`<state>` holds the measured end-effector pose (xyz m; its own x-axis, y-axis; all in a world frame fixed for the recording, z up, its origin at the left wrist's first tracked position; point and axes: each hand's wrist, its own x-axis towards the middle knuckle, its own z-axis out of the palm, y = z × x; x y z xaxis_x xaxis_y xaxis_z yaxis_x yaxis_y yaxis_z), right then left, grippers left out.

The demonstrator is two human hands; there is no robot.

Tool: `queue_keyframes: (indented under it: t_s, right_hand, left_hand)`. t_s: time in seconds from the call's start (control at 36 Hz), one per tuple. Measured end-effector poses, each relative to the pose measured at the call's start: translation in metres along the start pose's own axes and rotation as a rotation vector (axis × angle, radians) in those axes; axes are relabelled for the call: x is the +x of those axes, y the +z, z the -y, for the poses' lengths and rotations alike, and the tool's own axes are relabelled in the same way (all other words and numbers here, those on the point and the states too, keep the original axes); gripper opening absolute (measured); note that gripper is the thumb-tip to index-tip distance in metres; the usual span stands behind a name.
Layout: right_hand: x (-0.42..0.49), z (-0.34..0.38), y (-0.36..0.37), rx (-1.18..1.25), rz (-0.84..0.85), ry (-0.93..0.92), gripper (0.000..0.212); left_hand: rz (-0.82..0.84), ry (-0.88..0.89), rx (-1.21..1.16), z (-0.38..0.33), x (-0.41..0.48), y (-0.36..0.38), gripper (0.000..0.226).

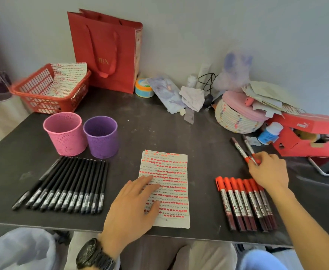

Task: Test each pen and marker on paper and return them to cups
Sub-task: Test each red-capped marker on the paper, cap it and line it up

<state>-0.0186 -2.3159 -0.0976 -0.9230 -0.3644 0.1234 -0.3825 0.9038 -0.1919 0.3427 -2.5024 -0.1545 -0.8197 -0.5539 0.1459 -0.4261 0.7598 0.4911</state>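
Back-left of tabletop (159,133): pink cup (63,133) & purple cup (101,136) stand side by side, upright, nothing sticking out of either. Just in front of them, toward front-left edge, is a row of black pens (66,186). They're packed side by side, long axes slanting from front-left to back-right, far ends just short of purple cup.

Mid front edge: paper (169,172), covered w/ rows of red marks & dark scribbles. L hand (134,203) lies flat on its left half, fingers straight & spread, pressing sheet down, holding nothing.

Right of paper, apart from it: row of red markers (245,203), caps toward back edge, barrels toward front edge, slightly fanned. Just behind that row is R hand (269,172), fingers curled round the red cap ends of 2 loose markers (239,150); looks like a pinch on both. Their barrels point away from the hand toward back edge, leaning left, & cross near the caps.

Key relation, as I judge it: loose markers sit right of paper w/ R hand on them, so R hand does the testing. A short swing left brings a tip to the sheet. Cups lie well off to the left, past paper & L hand, so the return crosses the whole sheet. L hand is nearer the cups.
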Motion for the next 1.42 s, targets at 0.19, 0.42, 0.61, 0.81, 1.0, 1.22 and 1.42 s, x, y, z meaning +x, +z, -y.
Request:
queue_keyframes:
  t_s: [0.19,0.42,0.61,0.81,1.0,1.22,1.42]
  right_hand:
    - [0.008,0.015,0.002,-0.192,0.022,-0.028,0.036]
    - [0.012,0.022,0.008,-0.323,0.005,-0.05,0.039]
    - [0.002,0.03,0.005,0.114,-0.087,-0.035,0.03]
    - [-0.059,0.065,-0.017,0.969,0.008,0.024,0.012]
    - [-0.16,0.093,-0.031,1.599,0.274,0.099,0.013]
    - [-0.254,0.093,-0.01,1.727,0.497,0.119,0.018]
    - [-0.311,0.072,0.024,1.472,0.502,0.204,0.065]
  left_hand:
    - [0.007,-0.004,-0.013,-0.001,0.0,-0.002,0.054]
    - [0.023,-0.015,0.004,0.001,0.002,0.0,0.054]
    - [0.018,-0.003,-0.004,-0.001,0.001,0.0,0.054]
    - [-0.026,0.023,-0.009,-0.001,0.0,0.0,0.051]
    - [-0.057,0.038,-0.021,-0.002,-0.001,0.001,0.05]
    - [-0.266,0.073,-0.155,-0.008,-0.011,-0.007,0.035]
    - [-0.369,0.136,-0.383,-0.035,-0.073,0.003,0.017]
